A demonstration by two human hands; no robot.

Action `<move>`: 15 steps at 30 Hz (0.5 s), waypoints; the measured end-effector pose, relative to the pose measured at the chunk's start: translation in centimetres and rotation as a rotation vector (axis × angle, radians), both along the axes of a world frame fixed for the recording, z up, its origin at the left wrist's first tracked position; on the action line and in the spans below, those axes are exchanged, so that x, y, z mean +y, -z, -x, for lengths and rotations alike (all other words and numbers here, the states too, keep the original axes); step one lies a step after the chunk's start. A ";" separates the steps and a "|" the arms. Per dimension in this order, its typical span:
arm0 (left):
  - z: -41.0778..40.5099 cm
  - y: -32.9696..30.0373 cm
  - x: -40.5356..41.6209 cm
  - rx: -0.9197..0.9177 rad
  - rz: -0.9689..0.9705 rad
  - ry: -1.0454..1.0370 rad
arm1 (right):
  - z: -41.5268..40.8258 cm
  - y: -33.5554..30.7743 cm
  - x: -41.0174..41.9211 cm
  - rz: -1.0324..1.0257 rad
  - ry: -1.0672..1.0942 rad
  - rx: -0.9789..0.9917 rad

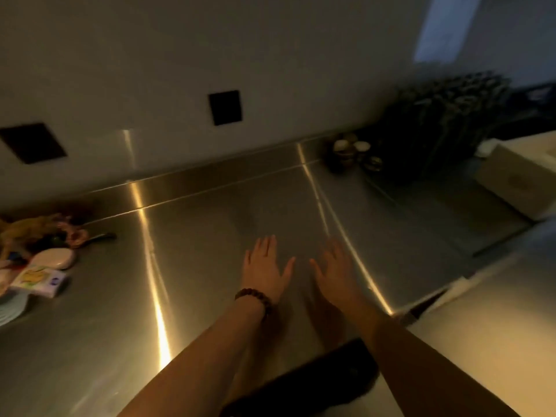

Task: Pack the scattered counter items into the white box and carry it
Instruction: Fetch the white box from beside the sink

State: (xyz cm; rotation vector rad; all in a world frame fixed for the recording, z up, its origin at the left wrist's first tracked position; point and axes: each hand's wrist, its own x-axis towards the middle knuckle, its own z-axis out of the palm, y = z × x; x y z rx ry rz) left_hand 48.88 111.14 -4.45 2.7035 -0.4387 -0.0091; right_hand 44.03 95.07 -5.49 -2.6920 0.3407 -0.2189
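My left hand (266,266) and my right hand (335,270) stretch side by side over the middle of the steel counter (210,236), fingers straight, holding nothing. A bead bracelet circles my left wrist. The scattered items lie at the far left: a pale oval case (57,257), a small printed packet (40,279), and a yellow and pink tangle (39,228) behind them. A white box (511,183) stands at the far right of the counter, well apart from both hands. The view is dim and blurred.
White plates (10,308) sit at the left edge under the packet. Small cups (352,150) and a dark bushy plant (445,121) stand at the back right. Two dark sockets (225,107) are set in the wall. A dark object (316,377) lies near the counter's front edge.
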 end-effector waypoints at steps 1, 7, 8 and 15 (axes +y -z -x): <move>1.3 0.1 -2.9 0.008 0.016 0.031 | 1.8 0.0 -2.9 0.021 0.030 0.018; 8.6 0.0 -18.6 0.054 0.041 0.239 | 12.5 -0.5 -17.7 -0.023 0.225 0.038; 9.6 -0.1 -20.8 0.052 0.042 0.273 | 14.2 -0.6 -19.7 -0.022 0.258 0.030; 14.7 -0.9 -31.7 0.111 0.077 0.442 | 21.4 -1.1 -29.9 -0.048 0.454 0.022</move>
